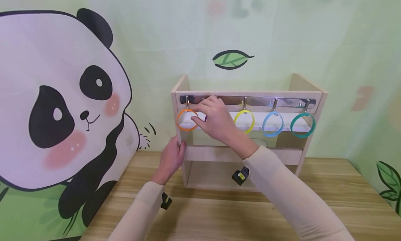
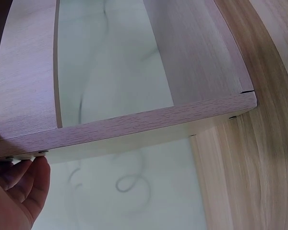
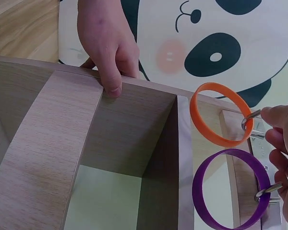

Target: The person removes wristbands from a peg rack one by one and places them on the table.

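My left hand (image 1: 171,157) grips the left side panel of a pale wooden rack (image 1: 219,152), the thumb lying over its front edge. My right hand (image 1: 216,119) is up at the metal hook rail (image 1: 264,101). In the right wrist view its relaxed fingers (image 3: 278,139) lie beside two hook tips, with no ring between them. An orange ring (image 3: 198,120) hangs from the end hook, and a purple ring (image 3: 198,191) from the neighbouring one. The hand mostly hides the purple ring in the head view. Yellow (image 1: 253,122), light blue (image 1: 264,124) and teal (image 1: 292,126) rings hang farther right.
The rack stands on a wood-grain table (image 1: 219,216), close to a pale green backdrop (image 1: 163,60). A large printed panda (image 1: 103,80) covers the left side. Black wrist cameras (image 1: 240,176) hang under both forearms.
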### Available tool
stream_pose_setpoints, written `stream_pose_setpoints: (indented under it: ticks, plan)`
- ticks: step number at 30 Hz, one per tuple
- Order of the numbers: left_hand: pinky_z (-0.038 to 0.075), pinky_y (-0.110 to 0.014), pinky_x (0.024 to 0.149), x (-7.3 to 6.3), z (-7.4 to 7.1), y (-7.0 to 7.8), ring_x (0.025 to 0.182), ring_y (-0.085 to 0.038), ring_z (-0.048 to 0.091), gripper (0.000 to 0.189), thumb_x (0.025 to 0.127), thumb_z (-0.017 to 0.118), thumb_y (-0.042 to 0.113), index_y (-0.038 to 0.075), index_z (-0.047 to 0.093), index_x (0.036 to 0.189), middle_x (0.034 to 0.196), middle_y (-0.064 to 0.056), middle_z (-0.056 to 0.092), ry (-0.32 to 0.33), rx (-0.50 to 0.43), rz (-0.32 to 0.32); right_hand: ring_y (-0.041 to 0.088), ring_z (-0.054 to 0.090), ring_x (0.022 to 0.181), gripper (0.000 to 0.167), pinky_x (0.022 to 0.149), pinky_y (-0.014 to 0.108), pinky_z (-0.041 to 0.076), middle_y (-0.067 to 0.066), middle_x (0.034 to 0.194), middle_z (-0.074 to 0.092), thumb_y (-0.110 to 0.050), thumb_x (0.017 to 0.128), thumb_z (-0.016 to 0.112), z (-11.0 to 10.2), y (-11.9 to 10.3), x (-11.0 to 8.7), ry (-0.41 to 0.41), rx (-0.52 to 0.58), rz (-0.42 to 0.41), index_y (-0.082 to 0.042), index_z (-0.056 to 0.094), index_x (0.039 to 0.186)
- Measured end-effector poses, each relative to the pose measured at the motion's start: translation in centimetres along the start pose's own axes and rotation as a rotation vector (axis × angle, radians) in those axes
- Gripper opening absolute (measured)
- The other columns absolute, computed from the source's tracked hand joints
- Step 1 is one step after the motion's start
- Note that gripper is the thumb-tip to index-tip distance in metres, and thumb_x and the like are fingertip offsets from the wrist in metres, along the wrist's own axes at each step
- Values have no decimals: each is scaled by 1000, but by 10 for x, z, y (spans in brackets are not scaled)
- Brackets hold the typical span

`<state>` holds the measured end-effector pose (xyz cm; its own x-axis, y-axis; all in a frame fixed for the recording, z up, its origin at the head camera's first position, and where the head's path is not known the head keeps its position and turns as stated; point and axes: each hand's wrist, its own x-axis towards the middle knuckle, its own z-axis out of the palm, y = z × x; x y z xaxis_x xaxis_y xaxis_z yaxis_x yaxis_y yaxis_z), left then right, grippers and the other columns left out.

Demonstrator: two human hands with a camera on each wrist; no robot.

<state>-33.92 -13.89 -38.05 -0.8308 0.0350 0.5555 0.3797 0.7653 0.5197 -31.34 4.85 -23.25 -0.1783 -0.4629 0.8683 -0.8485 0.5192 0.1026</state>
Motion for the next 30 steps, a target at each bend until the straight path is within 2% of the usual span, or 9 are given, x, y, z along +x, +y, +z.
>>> stream_pose_setpoints:
  ticks: [5, 12, 16, 22, 30]
  plan:
    - [50, -43, 73, 0, 1, 0, 92, -26, 58, 29, 99, 45, 25, 6, 55, 117, 109, -14, 58, 10, 0, 8, 25, 57, 87, 25, 80, 36, 44, 7, 93, 71, -8, 75, 78, 2, 2, 3, -24, 19, 4, -2, 73, 99]
    - [50, -44, 79, 0, 2, -1, 99, -26, 58, 30, 99, 44, 25, 7, 54, 121, 114, -13, 57, 0, -8, -7, 25, 58, 89, 25, 80, 34, 45, 7, 94, 71, -6, 75, 78, 6, 5, 1, -33, 29, 60, -4, 73, 100]
    - [50, -43, 77, 0, 2, -1, 96, -25, 57, 29, 99, 44, 24, 6, 55, 119, 110, -13, 58, 9, -5, -5, 24, 58, 89, 25, 79, 32, 46, 7, 96, 71, -5, 76, 77, 10, 7, -1, -17, 29, 69, -5, 74, 101]
    - [50, -42, 74, -2, 2, 0, 93, -25, 57, 28, 99, 44, 25, 6, 55, 117, 109, -12, 58, 14, -5, -6, 25, 58, 87, 26, 77, 33, 48, 7, 95, 71, -5, 76, 77, 15, 10, -3, -4, -3, 38, -5, 73, 102]
    - [49, -43, 73, -2, 2, 0, 90, -25, 57, 26, 99, 46, 23, 5, 55, 114, 107, -14, 58, 36, -1, 18, 21, 59, 85, 24, 75, 29, 48, 6, 94, 71, -6, 78, 76, 18, 11, -3, -20, -43, 52, -5, 74, 102]
